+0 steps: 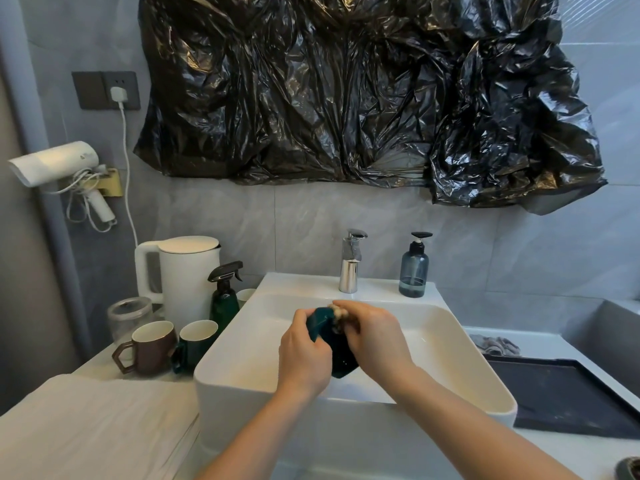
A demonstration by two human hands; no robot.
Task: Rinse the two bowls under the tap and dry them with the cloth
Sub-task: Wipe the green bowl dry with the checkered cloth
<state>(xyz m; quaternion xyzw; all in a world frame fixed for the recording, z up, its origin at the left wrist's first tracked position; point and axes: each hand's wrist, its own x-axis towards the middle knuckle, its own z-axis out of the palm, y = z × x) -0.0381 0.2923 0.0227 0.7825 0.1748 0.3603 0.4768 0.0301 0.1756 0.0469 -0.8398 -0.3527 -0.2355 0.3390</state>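
Over the white sink [221, 372] I hold a dark green bowl [341, 356], tipped on its side. My left hand [303, 355] grips its left rim. My right hand [375, 337] presses a small beige cloth or sponge [337, 315] against the bowl's upper edge. The chrome tap [350, 261] stands behind the sink; I see no water running from it. A grey crumpled cloth [495, 344] lies on the counter to the right of the sink. A second bowl is not clearly in view.
Left of the sink stand a brown mug [147, 348], a green mug [194, 344], a green spray bottle [225, 296], a white kettle [183, 275] and a glass jar [128, 317]. A soap dispenser [414, 268] stands by the tap. A black tray [568, 396] lies right; a white towel [93, 424] front left.
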